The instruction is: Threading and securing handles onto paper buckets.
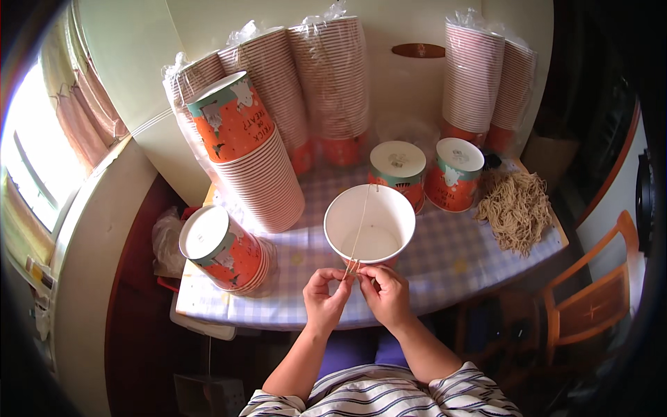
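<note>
An upright white-lined paper bucket [377, 241] stands in front of me near the table's front edge. A thin tan string [362, 222] runs from its far rim across the opening to the near rim, where it forms a loop. My left hand [326, 297] pinches the string between thumb and forefinger just in front of the near rim. Close beside it, my right hand [384, 293] pinches the string too, fingertips almost meeting the left ones. The exact crossing of the string between my fingers is too small to make out.
Tall stacks of nested paper buckets [329, 76] line the back; another stack [253, 182] leans at left. A shorter stack [229, 251] sits front left. Two upturned buckets [397, 161] and a heap of tan strings [515, 210] lie right. A wooden chair [590, 306] stands beyond.
</note>
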### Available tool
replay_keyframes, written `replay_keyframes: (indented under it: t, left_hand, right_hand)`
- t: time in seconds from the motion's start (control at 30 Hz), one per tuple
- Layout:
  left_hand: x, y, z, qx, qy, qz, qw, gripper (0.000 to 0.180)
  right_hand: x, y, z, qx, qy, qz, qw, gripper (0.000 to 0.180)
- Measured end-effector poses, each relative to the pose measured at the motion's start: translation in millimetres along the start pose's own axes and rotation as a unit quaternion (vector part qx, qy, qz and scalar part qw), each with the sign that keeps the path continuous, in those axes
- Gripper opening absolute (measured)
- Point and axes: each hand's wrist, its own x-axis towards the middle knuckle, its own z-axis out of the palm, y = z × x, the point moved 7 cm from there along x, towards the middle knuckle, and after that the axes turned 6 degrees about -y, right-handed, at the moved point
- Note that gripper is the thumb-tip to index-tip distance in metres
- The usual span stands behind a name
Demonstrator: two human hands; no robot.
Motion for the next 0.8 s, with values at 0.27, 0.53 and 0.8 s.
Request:
replay_keyframes:
  t: [0.27,0.53,0.8]
  left_hand:
    - [-2.2,-3.6,-0.5,0.0,0.015,-0.032,0.999,0.013]
    - [-1.0,0.0,2.2,0.002,0.029,-0.042,0.999,0.011]
    - [-0.3,0.7,4.0,0.008,0.025,-0.04,0.999,0.011]
  right_hand:
    - [-5.1,8.8,7.7,0.089,0.015,0.099,0.991,0.011]
    - [-12.1,34.2,22.9,0.296,-0.006,0.178,0.938,0.012]
    - [-15.5,37.9,31.6,0.431,-0.037,0.28,0.857,0.011]
